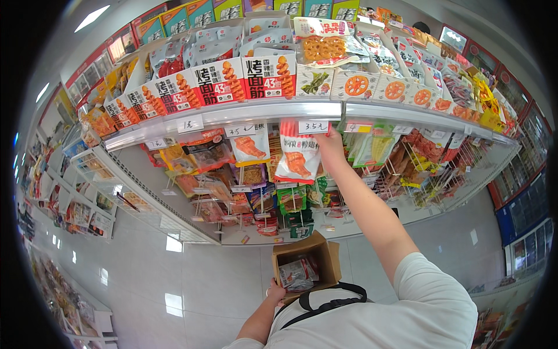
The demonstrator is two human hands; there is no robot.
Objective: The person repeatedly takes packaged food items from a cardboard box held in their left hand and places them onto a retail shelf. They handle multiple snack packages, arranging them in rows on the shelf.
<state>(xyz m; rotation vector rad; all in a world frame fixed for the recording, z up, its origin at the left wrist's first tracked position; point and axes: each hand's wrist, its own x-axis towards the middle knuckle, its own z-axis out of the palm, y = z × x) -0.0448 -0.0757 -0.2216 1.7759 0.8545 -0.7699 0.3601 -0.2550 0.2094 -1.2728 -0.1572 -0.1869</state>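
Observation:
My right hand (332,146) is raised to the hanging rack under the shelf lip. It grips the upper right edge of a white and red snack bag (298,159) with a picture of meat on it. A handwritten price tag (313,127) covers the bag's top, and some of my fingers are hidden behind the bag. Low in front of my body, my left hand (275,291) holds the left side of an open cardboard box (328,260). Inside the box lie several silvery snack bags (298,272) with red parts. A similar white bag (251,146) hangs to the left.
Cartons of snack packets (268,77) line the shelf above its metal edge (244,111). More packets (292,200) hang on pegs below. A white side rack (152,200) stands at the left, glass-door coolers (514,174) at the right. Beneath is a shiny tiled floor (209,283).

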